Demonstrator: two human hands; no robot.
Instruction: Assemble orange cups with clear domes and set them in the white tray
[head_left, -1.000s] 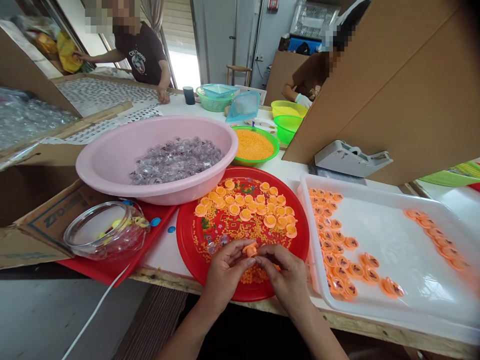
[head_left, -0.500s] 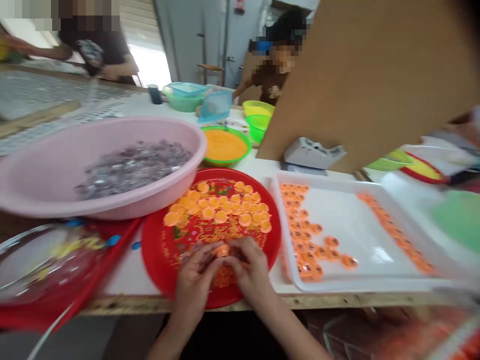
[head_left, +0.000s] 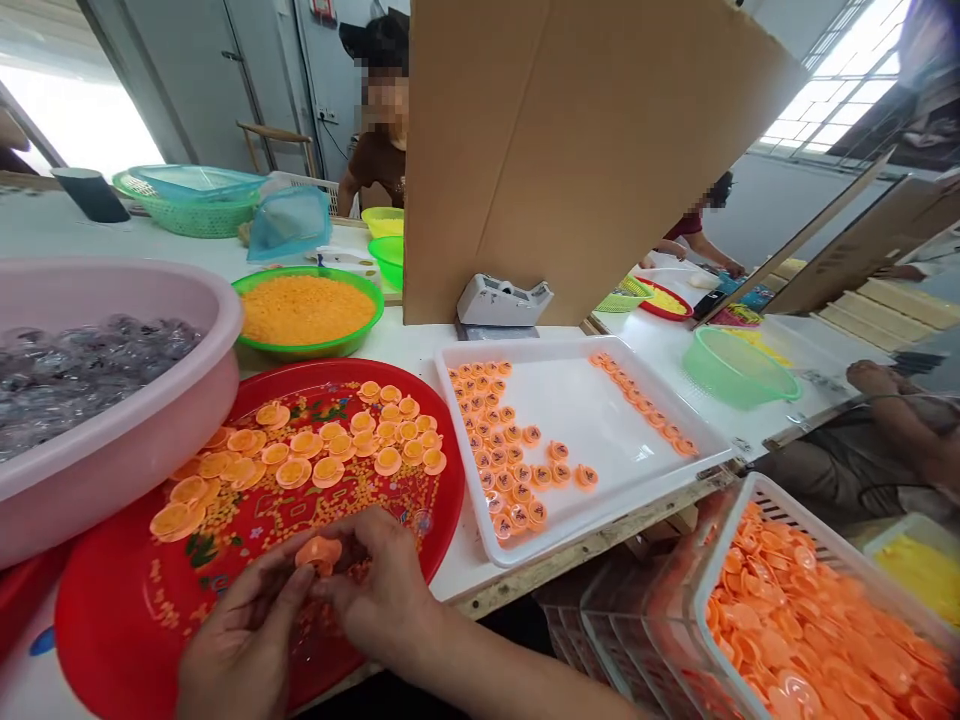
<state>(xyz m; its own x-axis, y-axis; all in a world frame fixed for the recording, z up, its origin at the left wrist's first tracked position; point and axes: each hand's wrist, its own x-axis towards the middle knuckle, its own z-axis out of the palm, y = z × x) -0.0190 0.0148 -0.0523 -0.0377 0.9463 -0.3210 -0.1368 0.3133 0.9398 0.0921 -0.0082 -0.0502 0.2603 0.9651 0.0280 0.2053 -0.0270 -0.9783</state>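
Note:
Between the fingertips of my left hand (head_left: 251, 620) is a small orange plastic disc piece (head_left: 319, 553), pinched above a red round tray (head_left: 97, 590). My right hand (head_left: 386, 580) is closed on the same piece from the other side, its thumb and fingers at the edge. Several orange plastic discs (head_left: 328, 471) lie spread over the tray's far half. To the right, a white rectangular tray (head_left: 559, 400) carries orange pieces with dark marks (head_left: 499, 458) in rows on its left side, plus one line on its right.
A pink basin (head_left: 187, 400) of clear pieces stands at left, with a green bowl of orange bits (head_left: 307, 310) behind. Cardboard (head_left: 525, 150) rises behind a white tape dispenser (head_left: 502, 302). A crate of orange parts (head_left: 795, 600) sits low right. Other people are nearby.
The view has swung to the right, bringing the crate of orange parts into sight. Both hands still hold the orange piece over the red tray.

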